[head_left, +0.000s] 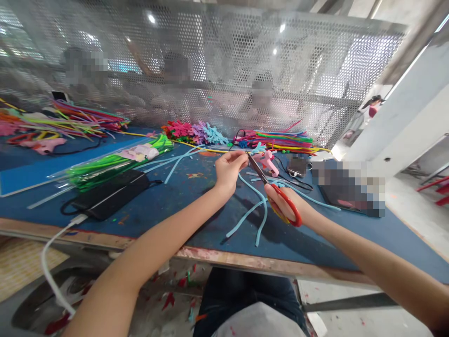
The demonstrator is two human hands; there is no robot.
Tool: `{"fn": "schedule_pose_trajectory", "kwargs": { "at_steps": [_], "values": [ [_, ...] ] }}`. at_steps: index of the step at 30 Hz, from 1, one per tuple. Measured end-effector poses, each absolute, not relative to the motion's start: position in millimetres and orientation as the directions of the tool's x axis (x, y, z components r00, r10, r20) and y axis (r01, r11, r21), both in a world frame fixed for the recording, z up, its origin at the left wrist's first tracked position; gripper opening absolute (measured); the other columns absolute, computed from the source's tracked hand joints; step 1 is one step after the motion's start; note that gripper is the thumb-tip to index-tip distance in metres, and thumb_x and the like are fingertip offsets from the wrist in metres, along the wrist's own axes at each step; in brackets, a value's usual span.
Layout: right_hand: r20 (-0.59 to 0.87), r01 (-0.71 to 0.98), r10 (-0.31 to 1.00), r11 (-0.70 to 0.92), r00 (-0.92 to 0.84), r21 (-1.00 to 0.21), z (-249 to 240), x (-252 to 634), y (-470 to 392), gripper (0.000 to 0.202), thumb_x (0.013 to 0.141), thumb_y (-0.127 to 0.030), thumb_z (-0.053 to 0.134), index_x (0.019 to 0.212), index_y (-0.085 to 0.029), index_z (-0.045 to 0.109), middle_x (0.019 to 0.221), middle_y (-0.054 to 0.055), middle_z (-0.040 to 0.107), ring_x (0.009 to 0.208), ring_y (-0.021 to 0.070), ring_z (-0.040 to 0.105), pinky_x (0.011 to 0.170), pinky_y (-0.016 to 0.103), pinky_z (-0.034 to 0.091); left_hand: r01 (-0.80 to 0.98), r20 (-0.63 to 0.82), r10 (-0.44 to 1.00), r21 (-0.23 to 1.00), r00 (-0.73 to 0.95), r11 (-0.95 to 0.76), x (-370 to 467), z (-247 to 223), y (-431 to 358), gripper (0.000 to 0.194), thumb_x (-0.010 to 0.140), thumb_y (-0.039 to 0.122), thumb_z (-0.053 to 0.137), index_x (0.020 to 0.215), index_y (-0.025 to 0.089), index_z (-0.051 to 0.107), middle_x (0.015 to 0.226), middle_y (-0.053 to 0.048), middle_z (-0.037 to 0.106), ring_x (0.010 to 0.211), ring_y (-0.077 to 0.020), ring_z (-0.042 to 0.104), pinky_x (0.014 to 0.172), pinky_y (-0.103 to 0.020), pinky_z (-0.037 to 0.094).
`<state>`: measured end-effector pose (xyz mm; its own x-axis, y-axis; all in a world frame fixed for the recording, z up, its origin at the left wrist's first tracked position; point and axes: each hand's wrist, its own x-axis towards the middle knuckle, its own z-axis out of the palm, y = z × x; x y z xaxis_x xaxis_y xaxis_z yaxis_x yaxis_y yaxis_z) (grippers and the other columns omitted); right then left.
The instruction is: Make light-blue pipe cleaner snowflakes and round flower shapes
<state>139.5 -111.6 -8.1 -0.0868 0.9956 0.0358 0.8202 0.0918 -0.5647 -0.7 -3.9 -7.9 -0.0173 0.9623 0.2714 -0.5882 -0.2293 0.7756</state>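
Observation:
My left hand (228, 171) is closed in a pinch above the table. A light blue pipe cleaner (253, 186) runs down from its fingers, though the pinched end is hidden. My right hand (286, 201) grips scissors (293, 208) with red-orange handles. Their dark blades point up and left, with the tips close to my left fingertips; whether the blades touch the pipe cleaner I cannot tell. Just behind the blades lie a pink glue gun (269, 164) and a light blue fuzzy piece (258, 148). Loose light blue pipe cleaners (242, 224) lie below my hands.
Bundled green pipe cleaners (94, 174) in clear plastic lie left, behind a black power bank (108, 194) with a white cable (44, 257). Colourful fuzzy pieces (196, 132) and pipe cleaners (277, 140) line the back, before a perforated metal screen (224, 61). A dark tablet-like slab (351, 192) lies right.

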Motion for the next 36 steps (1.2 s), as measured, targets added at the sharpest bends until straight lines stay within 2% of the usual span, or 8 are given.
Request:
{"fn": "schedule_pose_trajectory", "kwargs": {
  "at_steps": [9,14,19,25,30,32,34,36],
  "values": [
    [0.039,0.743,0.992,0.118,-0.123,-0.659,-20.3,134.8,-80.2,0.056,0.08,-0.069,0.021,0.059,-0.02,0.038,0.05,-0.003,0.041,0.047,0.0114,0.039,0.05,0.026,0.032,-0.65,0.071,0.997,0.755,-0.039,-0.079,-9.5,-15.4,16.6,0.021,0.053,0.008,0.069,0.064,0.013,0.052,0.055,0.004,0.058,0.05,-0.0041,0.055,0.058,-0.017,0.048],
    [0.035,0.716,0.993,0.107,-0.115,-0.69,-13.9,134.4,-64.7,0.058,0.079,-0.07,0.025,0.052,-0.02,0.035,0.044,-0.003,0.039,0.045,0.0105,0.038,0.048,0.025,0.033,-0.619,0.076,0.994,0.778,-0.08,-0.109,-16.6,-20.5,29.1,0.021,0.054,0.012,0.07,0.064,0.013,0.052,0.055,0.005,0.056,0.05,-0.0033,0.054,0.056,-0.015,0.046],
    [0.005,0.53,0.993,0.068,-0.119,-0.845,7.5,145.2,-70.3,0.057,0.076,-0.073,0.026,0.053,-0.021,0.034,0.04,-0.004,0.036,0.033,0.0083,0.035,0.035,0.023,0.03,-0.561,0.115,0.99,0.816,-0.084,-0.142,-24.3,-22.7,41.4,0.02,0.055,0.016,0.071,0.068,0.013,0.056,0.056,0.004,0.058,0.052,-0.0041,0.056,0.055,-0.015,0.045],
    [0.121,0.447,0.991,0.133,-0.057,-0.885,27.7,178.3,-82.8,0.059,0.075,-0.073,0.029,0.054,-0.02,0.04,0.045,0.001,0.049,0.043,0.0138,0.053,0.043,0.025,0.043,-0.399,0.176,0.975,0.911,0.135,-0.109,-33.1,-19.4,55.1,0.021,0.048,0.015,0.077,0.065,0.011,0.065,0.059,-0.004,0.063,0.051,-0.0089,0.057,0.054,-0.02,0.047],
    [0.096,0.365,0.995,0.093,-0.011,-0.926,11.1,209.5,-86.6,0.06,0.076,-0.073,0.028,0.052,-0.02,0.04,0.045,0.001,0.05,0.042,0.0144,0.053,0.043,0.026,0.043,-0.179,0.164,0.894,0.979,0.416,-0.096,-58.6,-6.9,56.7,0.026,0.045,0.025,0.081,0.065,0.013,0.068,0.058,-0.007,0.064,0.048,-0.011,0.056,0.05,-0.023,0.046],
    [0.057,0.33,0.998,0.052,0.005,-0.943,-0.2,219.2,-86.1,0.06,0.076,-0.073,0.027,0.052,-0.02,0.04,0.046,0.002,0.051,0.043,0.0155,0.054,0.042,0.026,0.042,0.126,-0.044,0.624,0.988,0.78,-0.088,-68.5,0.8,53.1,0.028,0.039,0.028,0.083,0.059,0.015,0.068,0.056,-0.009,0.064,0.046,-0.0164,0.057,0.045,-0.027,0.045],
    [0.042,0.305,0.999,0.031,0.029,-0.952,-9.4,226.5,-85.1,0.061,0.075,-0.075,0.023,0.051,-0.02,0.038,0.044,0.002,0.049,0.042,0.0158,0.053,0.041,0.027,0.042,0.274,-0.189,0.393,0.946,0.9,-0.174,-73.0,8.0,49.7,0.032,0.026,0.028,0.085,0.048,0.017,0.065,0.059,-0.012,0.065,0.053,-0.0256,0.062,0.046,-0.031,0.046],
    [0.055,0.316,0.997,0.032,0.062,-0.948,-14.4,232.1,-85.2,0.063,0.074,-0.076,0.019,0.05,-0.021,0.037,0.042,0.002,0.048,0.041,0.0156,0.052,0.042,0.027,0.042,0.249,-0.154,0.359,0.94,0.921,-0.235,-72.1,13.7,47.2,0.034,0.024,0.037,0.085,0.04,0.018,0.061,0.057,-0.013,0.065,0.063,-0.0317,0.065,0.048,-0.033,0.047]
  ]
}}
